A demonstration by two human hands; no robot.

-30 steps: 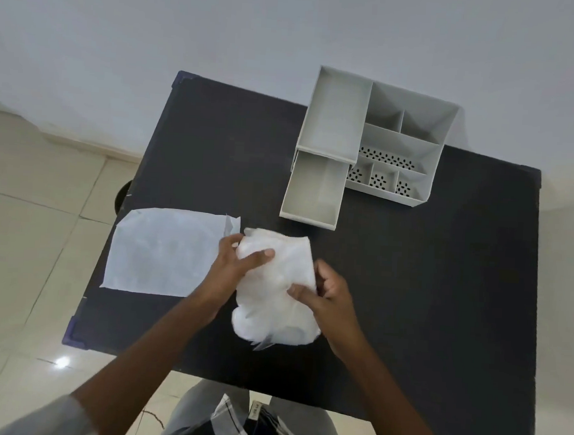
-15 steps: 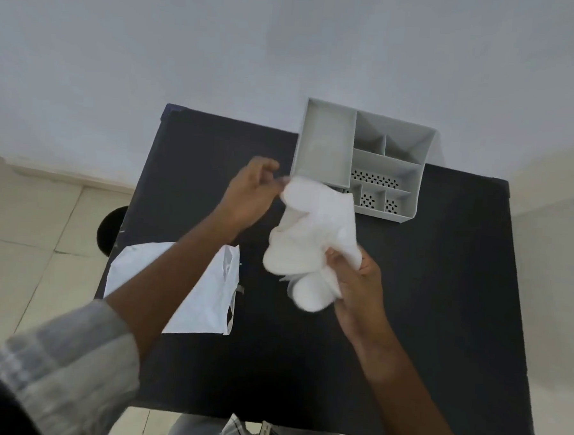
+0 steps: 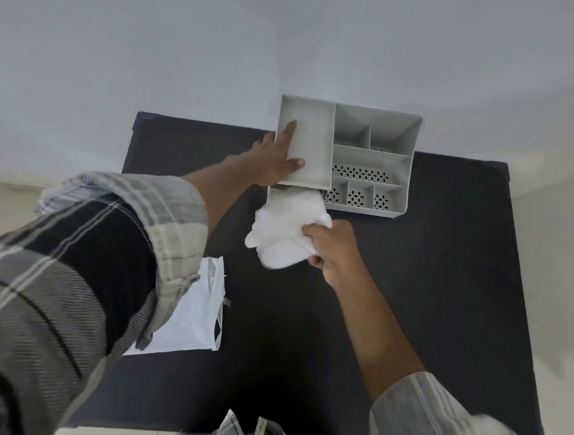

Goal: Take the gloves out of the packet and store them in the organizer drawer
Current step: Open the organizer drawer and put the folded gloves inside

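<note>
A grey plastic organizer stands at the far edge of the black table. Its drawer is pulled out toward me at the organizer's left side, mostly hidden by the gloves. My right hand is shut on a bundle of white gloves, whose far end lies in the drawer's opening. My left hand rests on the left side of the organizer's top tray, index finger and thumb lying inside the tray. The empty white packet lies flat on the table at the near left, partly under my left sleeve.
The organizer has several open compartments on its right, some with perforated floors. A pale wall stands right behind the table. Tiled floor shows to the left. Bare table surface stretches to the right of my right arm.
The gloves moved away from me, from mid-air above the table to the drawer's opening. My left hand let go of the gloves and reached onto the organizer's top tray.
</note>
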